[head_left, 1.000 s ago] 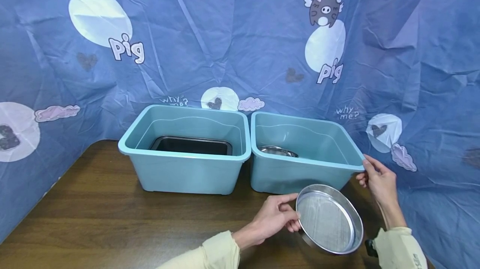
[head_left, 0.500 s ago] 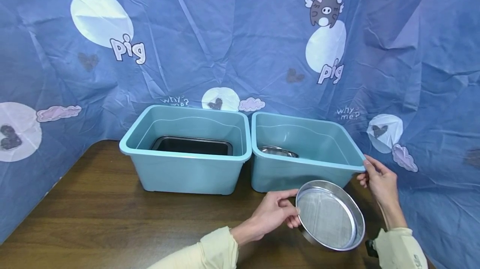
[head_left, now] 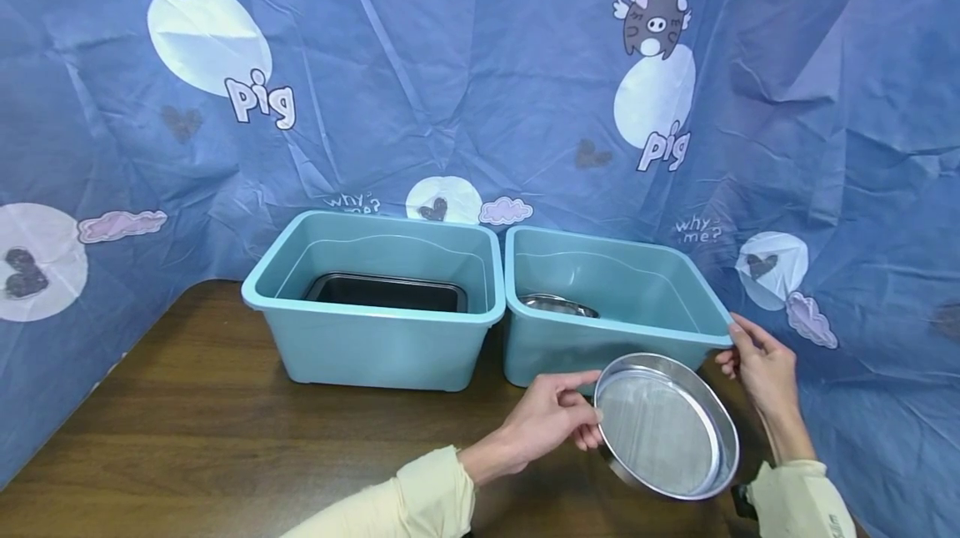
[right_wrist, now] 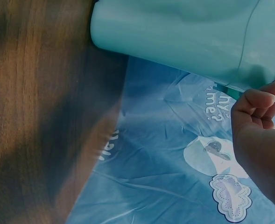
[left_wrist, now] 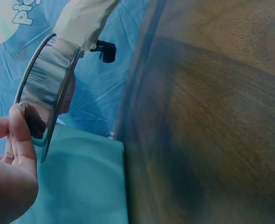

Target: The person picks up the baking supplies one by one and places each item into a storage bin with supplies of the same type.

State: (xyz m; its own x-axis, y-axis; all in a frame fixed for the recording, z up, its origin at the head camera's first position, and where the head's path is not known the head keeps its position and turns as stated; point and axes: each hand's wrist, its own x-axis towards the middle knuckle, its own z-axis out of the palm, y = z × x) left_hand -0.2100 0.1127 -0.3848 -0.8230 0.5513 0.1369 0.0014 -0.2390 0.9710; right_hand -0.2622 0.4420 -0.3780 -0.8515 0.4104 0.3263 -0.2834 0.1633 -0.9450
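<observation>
A round metal sieve [head_left: 660,429] with a fine mesh bottom is held tilted in front of the right-hand bin. My left hand [head_left: 551,417] pinches its rim at the left side between thumb and fingers. In the left wrist view the sieve's shiny side wall [left_wrist: 46,74] stands above the fingers. My right hand [head_left: 761,371] grips the near right corner of the right teal bin [head_left: 585,342]. The right wrist view has that hand [right_wrist: 261,121] at its right edge, fingers curled at the bin's rim. Inside this bin lies a shiny round metal item [head_left: 558,304], partly hidden by the front wall.
To the left stands another teal bin [head_left: 375,346], with a black rectangular pan [head_left: 386,292] in it. Both bins are on a brown wooden table [head_left: 225,438]. A blue printed cloth [head_left: 450,62] hangs behind and along the sides.
The sieve in my left hand has risen slightly and shifted a little to the right. My right hand stays at the bin's corner. The whole head view has drifted slightly.
</observation>
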